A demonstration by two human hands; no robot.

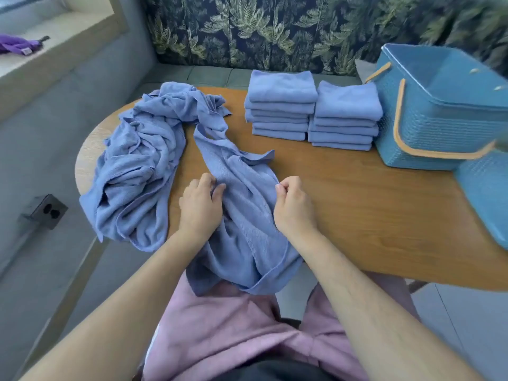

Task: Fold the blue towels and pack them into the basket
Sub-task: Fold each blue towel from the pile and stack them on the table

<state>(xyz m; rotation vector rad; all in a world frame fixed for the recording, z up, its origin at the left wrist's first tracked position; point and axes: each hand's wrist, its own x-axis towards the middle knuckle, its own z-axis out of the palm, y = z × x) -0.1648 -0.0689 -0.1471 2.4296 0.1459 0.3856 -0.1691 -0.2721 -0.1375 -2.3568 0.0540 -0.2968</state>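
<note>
While pinching the loose blue towel point(244, 221) by its two side edges, holds it bunched lengthwise on the near part of the table point(357, 204), with the near end spilling over the edge onto the lap. Left hand point(199, 207): fingers curled onto the left edge, thumb pressed against them through the cloth. Right hand point(292, 206): thumb and forefinger clamped on the right edge, other fingers tucked into the palm. Far end of the towel up against the unfolded heap point(143, 160) at the left, seemingly touching; cannot tell whether caught in it. At the far side, side by side: left stack point(280, 105) and right stack point(346, 114) of folded towels, next to the blue basket point(439, 114), none of them packed yet.

Likely next: spreading it flat. Risks from here: tugging it toward the body with the far end snagged in the heap, dragging that heap, already hanging over the table's left rim, down to the floor. Letting either pinch slip, and losing the overhanging end off the lap. Gripping mid-edge rather than at corners, and ending with a skewed fold, awkward to stack. Flicking the cloth out too far, and toppling a stack
</note>
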